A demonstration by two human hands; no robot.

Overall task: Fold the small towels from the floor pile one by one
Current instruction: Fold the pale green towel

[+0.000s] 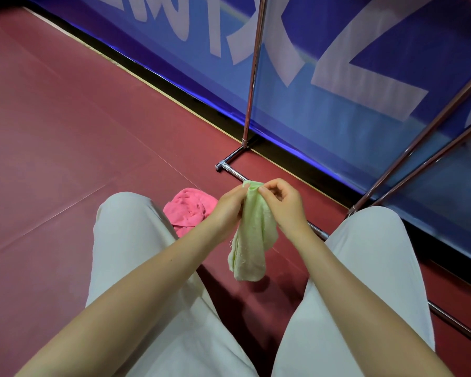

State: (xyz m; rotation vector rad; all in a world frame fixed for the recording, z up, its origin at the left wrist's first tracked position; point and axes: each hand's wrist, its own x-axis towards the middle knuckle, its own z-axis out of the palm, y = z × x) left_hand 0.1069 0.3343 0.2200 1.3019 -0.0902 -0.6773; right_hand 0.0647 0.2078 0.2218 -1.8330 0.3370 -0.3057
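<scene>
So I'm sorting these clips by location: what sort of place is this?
Probably a sports hall or event venue, not a home: a dark red vinyl floor, a blue printed banner on a metal stand. Both hands hold a green towel.

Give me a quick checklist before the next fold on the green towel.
1. Left hand pinches the top edge of the green towel: ok.
2. Right hand pinches the same edge: ok.
3. Towel hangs off the floor: ok.
4. Towel spread flat: not ok, it hangs bunched and doubled.
5. Corners lined up: cannot tell, the lower end is crumpled.
6. Pink towel waits on the floor beside the left knee, apart from the green one: ok.
</scene>
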